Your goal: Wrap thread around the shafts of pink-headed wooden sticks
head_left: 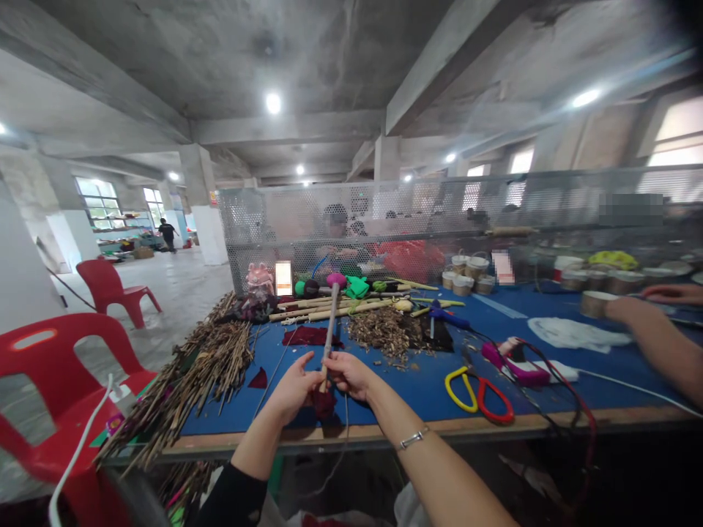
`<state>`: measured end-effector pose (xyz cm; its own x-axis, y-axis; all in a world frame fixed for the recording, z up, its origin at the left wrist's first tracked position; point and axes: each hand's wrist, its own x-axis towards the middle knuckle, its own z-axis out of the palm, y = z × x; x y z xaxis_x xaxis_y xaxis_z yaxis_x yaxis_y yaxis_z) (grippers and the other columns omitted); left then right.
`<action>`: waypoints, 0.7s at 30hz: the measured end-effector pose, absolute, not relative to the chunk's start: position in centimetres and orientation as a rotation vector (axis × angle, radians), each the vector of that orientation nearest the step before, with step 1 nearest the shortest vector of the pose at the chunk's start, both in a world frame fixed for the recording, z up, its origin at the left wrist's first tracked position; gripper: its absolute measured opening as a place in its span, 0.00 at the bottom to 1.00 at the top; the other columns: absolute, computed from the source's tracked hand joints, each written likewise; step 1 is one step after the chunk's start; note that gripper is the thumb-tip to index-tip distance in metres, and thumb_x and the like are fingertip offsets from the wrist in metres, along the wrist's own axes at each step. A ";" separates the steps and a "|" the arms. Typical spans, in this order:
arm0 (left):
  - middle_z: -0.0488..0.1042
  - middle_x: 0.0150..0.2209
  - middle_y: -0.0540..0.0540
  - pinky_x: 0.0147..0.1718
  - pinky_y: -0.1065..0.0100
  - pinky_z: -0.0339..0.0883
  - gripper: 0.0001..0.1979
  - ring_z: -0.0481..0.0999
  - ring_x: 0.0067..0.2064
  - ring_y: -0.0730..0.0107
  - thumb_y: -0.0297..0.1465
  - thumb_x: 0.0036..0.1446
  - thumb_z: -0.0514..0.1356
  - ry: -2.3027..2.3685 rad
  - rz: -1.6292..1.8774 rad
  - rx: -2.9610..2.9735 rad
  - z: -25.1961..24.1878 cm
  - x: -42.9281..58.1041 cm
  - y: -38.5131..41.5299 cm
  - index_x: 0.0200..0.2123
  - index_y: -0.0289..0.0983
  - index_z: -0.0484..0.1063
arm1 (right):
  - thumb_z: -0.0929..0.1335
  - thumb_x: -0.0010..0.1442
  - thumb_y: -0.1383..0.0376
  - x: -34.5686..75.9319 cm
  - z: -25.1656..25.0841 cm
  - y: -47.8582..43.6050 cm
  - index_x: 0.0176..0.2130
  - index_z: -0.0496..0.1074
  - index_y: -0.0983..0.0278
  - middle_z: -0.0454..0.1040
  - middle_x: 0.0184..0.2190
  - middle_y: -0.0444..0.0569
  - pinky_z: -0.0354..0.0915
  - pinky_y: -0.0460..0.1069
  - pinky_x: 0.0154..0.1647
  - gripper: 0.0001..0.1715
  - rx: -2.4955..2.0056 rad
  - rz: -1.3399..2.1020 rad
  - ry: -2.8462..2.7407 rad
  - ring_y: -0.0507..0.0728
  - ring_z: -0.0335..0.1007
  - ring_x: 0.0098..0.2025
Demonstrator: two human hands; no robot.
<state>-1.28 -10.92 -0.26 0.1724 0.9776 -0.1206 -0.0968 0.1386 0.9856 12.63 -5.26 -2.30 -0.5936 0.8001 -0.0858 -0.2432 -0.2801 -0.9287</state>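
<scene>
A pale stick [332, 322] with a magenta ball [337, 279] at its far end points away from me over the blue table. Its near end lies between my left hand [299, 386] and my right hand [348, 375], whose fingers are closed on it. Dark red cloth [324, 404] hangs just under my fingers, beside a thin string. Another dark red cloth piece [304, 336] lies flat beyond my left hand. To the right of the stick is a pile of small brown chips [381, 331].
Bundled twigs [211, 359] cover the table's left end, near red chairs [60, 366]. Scissors [479, 394], a blue glue gun [447, 315] with cables, and small white buckets [462, 282] lie to the right. Another person's arm [653, 337] reaches in at far right.
</scene>
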 end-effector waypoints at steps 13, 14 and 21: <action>0.69 0.20 0.53 0.20 0.76 0.55 0.47 0.69 0.21 0.75 0.34 0.44 0.62 1.049 1.033 1.142 -0.2 -0.3 -11.1 0.61 0.32 0.35 | 0.72 0.44 0.61 12.8 -2.8 -4.9 0.26 0.60 0.66 0.53 0.11 0.33 0.34 0.40 0.11 0.17 -0.724 1.978 -1.169 0.41 0.38 0.11; 0.68 0.18 0.55 0.19 0.76 0.53 0.48 0.66 0.19 0.77 0.35 0.43 0.63 1.116 1.047 1.195 -0.1 -0.3 -11.1 0.61 0.32 0.36 | 0.72 0.44 0.61 12.7 -2.8 -4.9 0.26 0.59 0.65 0.54 0.11 0.33 0.34 0.40 0.10 0.17 -0.729 1.969 -1.158 0.41 0.39 0.11; 0.68 0.17 0.55 0.19 0.77 0.53 0.48 0.65 0.18 0.78 0.34 0.42 0.64 1.131 1.123 1.352 0.3 -0.5 -10.8 0.61 0.32 0.40 | 0.72 0.44 0.59 13.0 -2.2 -5.0 0.27 0.59 0.65 0.50 0.10 0.32 0.32 0.39 0.10 0.19 -0.715 2.007 -1.123 0.41 0.36 0.11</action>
<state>-0.53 -10.81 0.29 0.1298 0.9902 0.0508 0.0572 -0.0586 0.9966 12.96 -5.02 -2.17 -0.5898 0.7988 -0.1188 -0.3164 -0.3639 -0.8760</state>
